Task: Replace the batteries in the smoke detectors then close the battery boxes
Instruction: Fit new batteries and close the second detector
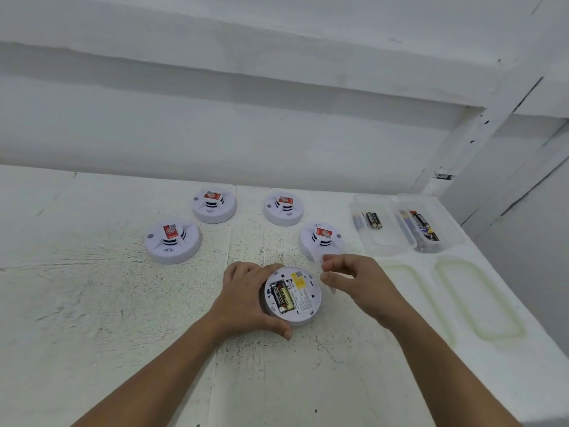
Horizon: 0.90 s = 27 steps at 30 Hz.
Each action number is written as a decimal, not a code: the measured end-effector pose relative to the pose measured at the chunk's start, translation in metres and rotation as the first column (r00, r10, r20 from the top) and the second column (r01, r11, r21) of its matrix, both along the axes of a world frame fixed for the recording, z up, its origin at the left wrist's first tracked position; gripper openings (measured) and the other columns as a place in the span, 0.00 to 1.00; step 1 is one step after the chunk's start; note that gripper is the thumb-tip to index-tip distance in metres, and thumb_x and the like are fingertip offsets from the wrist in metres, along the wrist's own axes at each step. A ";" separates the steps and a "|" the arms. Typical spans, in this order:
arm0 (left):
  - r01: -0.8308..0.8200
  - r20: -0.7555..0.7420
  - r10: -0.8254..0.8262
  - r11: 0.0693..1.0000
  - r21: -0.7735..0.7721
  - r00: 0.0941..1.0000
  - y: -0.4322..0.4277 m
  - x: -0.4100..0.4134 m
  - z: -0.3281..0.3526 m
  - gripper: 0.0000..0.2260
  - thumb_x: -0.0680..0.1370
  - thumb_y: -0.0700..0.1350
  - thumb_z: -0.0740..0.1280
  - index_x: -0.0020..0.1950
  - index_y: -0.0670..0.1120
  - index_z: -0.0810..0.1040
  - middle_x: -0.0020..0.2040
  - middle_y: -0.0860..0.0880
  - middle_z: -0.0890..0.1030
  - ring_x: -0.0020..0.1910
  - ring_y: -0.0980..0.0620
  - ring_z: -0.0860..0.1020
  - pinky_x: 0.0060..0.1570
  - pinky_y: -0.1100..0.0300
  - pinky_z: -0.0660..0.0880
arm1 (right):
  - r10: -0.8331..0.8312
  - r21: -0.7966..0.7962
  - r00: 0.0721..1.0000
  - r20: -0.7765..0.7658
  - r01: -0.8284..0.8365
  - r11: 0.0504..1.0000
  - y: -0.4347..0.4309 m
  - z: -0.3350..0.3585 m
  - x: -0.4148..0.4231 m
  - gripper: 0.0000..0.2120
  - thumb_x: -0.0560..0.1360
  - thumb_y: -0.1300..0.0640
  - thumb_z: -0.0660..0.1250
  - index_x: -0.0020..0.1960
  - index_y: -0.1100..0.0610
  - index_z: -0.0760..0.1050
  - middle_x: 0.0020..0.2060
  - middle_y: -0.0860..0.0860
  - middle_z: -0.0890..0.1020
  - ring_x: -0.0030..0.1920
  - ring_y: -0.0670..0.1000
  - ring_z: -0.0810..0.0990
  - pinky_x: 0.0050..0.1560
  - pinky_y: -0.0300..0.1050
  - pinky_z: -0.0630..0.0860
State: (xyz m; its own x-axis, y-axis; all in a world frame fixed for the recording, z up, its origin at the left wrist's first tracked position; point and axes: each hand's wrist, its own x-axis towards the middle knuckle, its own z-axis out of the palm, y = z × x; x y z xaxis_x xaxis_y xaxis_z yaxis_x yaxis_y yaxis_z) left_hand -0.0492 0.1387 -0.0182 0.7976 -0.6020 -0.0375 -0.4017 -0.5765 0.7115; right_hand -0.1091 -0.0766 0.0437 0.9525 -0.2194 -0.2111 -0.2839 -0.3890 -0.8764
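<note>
Centrally, the upturned smoke detector [303, 303] is gripped round its left rim by the curled fingers of the left hand [246, 298], batteries [283, 298] seated in its open bay. Just right, a white cover [330, 286] is pinched by the right hand [354, 278]. Far right, loose batteries [373, 220] lie in two clear tubs [385, 246] [455, 238].

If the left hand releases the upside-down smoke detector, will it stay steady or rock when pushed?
Probably it rocks: the upright detectors show a narrow raised centre, on which this smoke detector seems to rest. It looks like light, stiff plastic, so it may slide easily. The left hand grips its rim.
</note>
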 end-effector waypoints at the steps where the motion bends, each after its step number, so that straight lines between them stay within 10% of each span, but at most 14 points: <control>1: -0.004 0.008 0.004 1.000 -0.001 1.000 0.000 0.000 0.000 0.57 0.44 0.80 0.64 0.71 0.62 0.63 0.53 0.69 0.61 0.59 0.60 0.56 0.64 0.62 0.48 | 0.067 -0.070 0.998 0.003 -0.066 0.995 0.002 0.002 0.003 0.03 0.71 0.56 0.73 0.45 0.52 0.81 0.57 0.41 0.79 0.54 0.40 0.79 0.54 0.40 0.75; 13: 0.012 0.063 -0.009 0.999 -0.052 0.998 0.000 0.002 0.000 0.47 0.47 0.71 0.73 0.65 0.64 0.65 0.50 0.69 0.65 0.54 0.62 0.58 0.61 0.71 0.50 | 0.612 -0.562 0.777 -0.150 -0.576 0.593 0.023 0.006 0.015 0.09 0.74 0.58 0.68 0.54 0.54 0.77 0.68 0.43 0.70 0.63 0.38 0.64 0.58 0.29 0.59; 27: 0.010 0.078 -0.006 0.999 -0.043 0.997 0.000 0.003 -0.002 0.48 0.48 0.71 0.73 0.67 0.63 0.66 0.49 0.69 0.66 0.55 0.61 0.59 0.63 0.67 0.51 | 0.639 -0.604 0.754 -0.153 -0.583 0.543 0.021 0.005 0.017 0.08 0.73 0.61 0.68 0.52 0.56 0.77 0.68 0.44 0.71 0.67 0.42 0.67 0.61 0.29 0.59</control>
State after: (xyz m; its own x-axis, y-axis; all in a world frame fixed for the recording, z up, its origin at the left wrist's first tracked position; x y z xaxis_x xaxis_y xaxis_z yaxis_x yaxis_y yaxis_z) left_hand -0.0463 0.1390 -0.0203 0.7922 -0.6082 0.0511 -0.4617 -0.5424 0.7019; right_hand -0.0923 -0.0555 0.0485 0.9098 0.3746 -0.1786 0.2786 -0.8702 -0.4064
